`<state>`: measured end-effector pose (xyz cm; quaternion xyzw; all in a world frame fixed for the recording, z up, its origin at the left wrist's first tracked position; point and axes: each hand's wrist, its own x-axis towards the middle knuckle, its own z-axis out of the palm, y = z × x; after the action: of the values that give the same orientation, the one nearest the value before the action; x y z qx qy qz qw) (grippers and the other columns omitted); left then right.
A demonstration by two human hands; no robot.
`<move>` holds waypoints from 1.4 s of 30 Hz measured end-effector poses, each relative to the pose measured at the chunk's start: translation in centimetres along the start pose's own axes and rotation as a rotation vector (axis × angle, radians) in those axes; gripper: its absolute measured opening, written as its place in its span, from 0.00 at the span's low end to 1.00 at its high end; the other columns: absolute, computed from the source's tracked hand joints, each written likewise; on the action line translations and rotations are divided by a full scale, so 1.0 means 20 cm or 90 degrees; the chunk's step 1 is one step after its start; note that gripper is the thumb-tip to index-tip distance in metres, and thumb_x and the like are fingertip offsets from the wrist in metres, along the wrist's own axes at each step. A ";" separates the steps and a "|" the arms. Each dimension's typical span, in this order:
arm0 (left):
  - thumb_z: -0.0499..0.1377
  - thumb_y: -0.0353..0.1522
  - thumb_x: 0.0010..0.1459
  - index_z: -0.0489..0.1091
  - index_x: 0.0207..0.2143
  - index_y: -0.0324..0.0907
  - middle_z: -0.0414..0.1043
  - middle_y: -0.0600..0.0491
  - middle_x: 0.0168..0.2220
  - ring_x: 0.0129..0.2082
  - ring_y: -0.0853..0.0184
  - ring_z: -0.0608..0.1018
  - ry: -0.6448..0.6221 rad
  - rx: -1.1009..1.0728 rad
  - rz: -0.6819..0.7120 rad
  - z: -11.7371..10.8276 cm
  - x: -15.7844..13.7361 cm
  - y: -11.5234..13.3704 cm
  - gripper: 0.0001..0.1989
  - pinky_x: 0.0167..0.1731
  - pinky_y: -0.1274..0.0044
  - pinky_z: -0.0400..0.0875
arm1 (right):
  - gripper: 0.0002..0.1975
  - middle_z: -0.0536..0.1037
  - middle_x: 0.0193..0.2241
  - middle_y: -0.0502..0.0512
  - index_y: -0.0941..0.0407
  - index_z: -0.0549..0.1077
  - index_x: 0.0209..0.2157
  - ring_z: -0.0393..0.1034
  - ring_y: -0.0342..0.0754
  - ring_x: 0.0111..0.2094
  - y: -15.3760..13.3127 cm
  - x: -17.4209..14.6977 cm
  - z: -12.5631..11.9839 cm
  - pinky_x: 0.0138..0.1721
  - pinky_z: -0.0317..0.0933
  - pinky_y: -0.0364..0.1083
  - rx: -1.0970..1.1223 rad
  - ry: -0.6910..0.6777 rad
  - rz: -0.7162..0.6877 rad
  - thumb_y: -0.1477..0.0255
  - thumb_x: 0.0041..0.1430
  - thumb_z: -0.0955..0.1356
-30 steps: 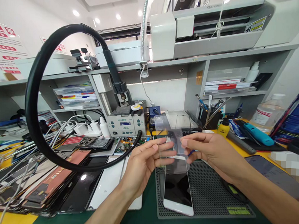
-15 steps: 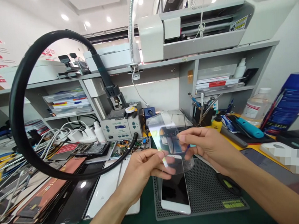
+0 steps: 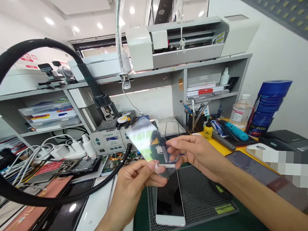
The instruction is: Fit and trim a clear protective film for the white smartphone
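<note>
A clear plastic film [image 3: 142, 137], shaped like a phone screen protector, is held tilted in the air and catches a bright reflection. My left hand [image 3: 137, 180] pinches its lower left edge between thumb and fingers, with some fingers lying behind the film. At the film's right edge is my right hand [image 3: 193, 152], its thumb and fingers closed around the edge. Just beneath the film, a white phone [image 3: 170, 219] with a dark screen lies face up on a grey textured mat [image 3: 199, 186]. The film and my fingers cover the phone's top end.
A black flexible hose [image 3: 23, 200] loops across the left side, in front of a grey rework station [image 3: 108, 142]. Scissors [image 3: 219, 191] lie on the mat's right. Several phones and parts crowd the left. A yellow bottle [image 3: 207, 131] and large dark phone [image 3: 259, 172] are right.
The camera view has turned to the right, so everything shifts left and a lamp panel enters at top right. The film has tilted, with its reflection brighter, and stays between both hands.
</note>
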<state>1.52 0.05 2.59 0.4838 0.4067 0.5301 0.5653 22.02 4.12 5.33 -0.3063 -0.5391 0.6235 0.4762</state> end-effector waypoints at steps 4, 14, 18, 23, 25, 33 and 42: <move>0.70 0.37 0.55 0.80 0.37 0.37 0.84 0.44 0.34 0.33 0.57 0.85 0.068 -0.100 0.043 0.02 0.00 0.00 0.12 0.40 0.69 0.80 | 0.12 0.81 0.35 0.59 0.60 0.83 0.39 0.76 0.51 0.35 0.00 -0.01 0.01 0.32 0.72 0.47 0.029 -0.049 0.000 0.65 0.58 0.75; 0.74 0.36 0.48 0.79 0.34 0.40 0.84 0.49 0.32 0.35 0.59 0.85 0.114 -0.191 0.084 0.08 0.00 -0.08 0.12 0.44 0.68 0.79 | 0.09 0.83 0.32 0.53 0.56 0.84 0.35 0.74 0.47 0.31 0.07 -0.03 0.14 0.36 0.69 0.45 -0.162 0.001 -0.068 0.64 0.57 0.75; 0.71 0.37 0.52 0.79 0.30 0.40 0.82 0.50 0.31 0.34 0.61 0.84 0.093 -0.144 0.095 0.09 -0.01 -0.08 0.10 0.40 0.71 0.79 | 0.11 0.82 0.31 0.52 0.55 0.84 0.35 0.74 0.48 0.32 0.07 -0.04 0.15 0.36 0.70 0.45 -0.125 -0.003 -0.064 0.62 0.57 0.75; 0.69 0.37 0.55 0.78 0.31 0.40 0.82 0.50 0.32 0.34 0.62 0.82 0.099 -0.161 0.090 0.08 -0.01 -0.10 0.09 0.42 0.70 0.78 | 0.11 0.83 0.31 0.54 0.55 0.84 0.38 0.75 0.48 0.34 0.08 -0.04 0.13 0.38 0.70 0.46 -0.076 -0.031 -0.071 0.63 0.60 0.73; 0.69 0.37 0.55 0.78 0.32 0.40 0.82 0.49 0.33 0.36 0.61 0.82 0.095 -0.168 0.093 0.08 0.00 -0.10 0.09 0.43 0.68 0.78 | 0.10 0.83 0.33 0.54 0.55 0.84 0.39 0.74 0.47 0.33 0.09 -0.04 0.12 0.38 0.70 0.45 -0.054 -0.037 -0.067 0.67 0.58 0.74; 0.68 0.37 0.57 0.79 0.34 0.40 0.81 0.51 0.33 0.35 0.65 0.81 0.087 -0.169 0.099 0.06 -0.01 -0.09 0.08 0.42 0.71 0.77 | 0.07 0.81 0.32 0.51 0.54 0.85 0.37 0.72 0.43 0.30 0.08 -0.05 0.13 0.36 0.69 0.43 -0.057 -0.061 -0.081 0.71 0.56 0.74; 0.68 0.36 0.57 0.79 0.33 0.40 0.80 0.51 0.34 0.34 0.66 0.80 0.092 -0.162 0.119 0.06 -0.02 -0.07 0.08 0.40 0.73 0.77 | 0.06 0.82 0.33 0.52 0.53 0.85 0.37 0.73 0.42 0.29 0.10 -0.03 0.13 0.33 0.70 0.41 -0.060 -0.070 -0.095 0.72 0.58 0.74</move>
<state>2.90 -0.36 1.54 0.4048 0.3290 0.6612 0.5392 19.44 2.60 3.92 -0.2522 -0.6144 0.5762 0.4763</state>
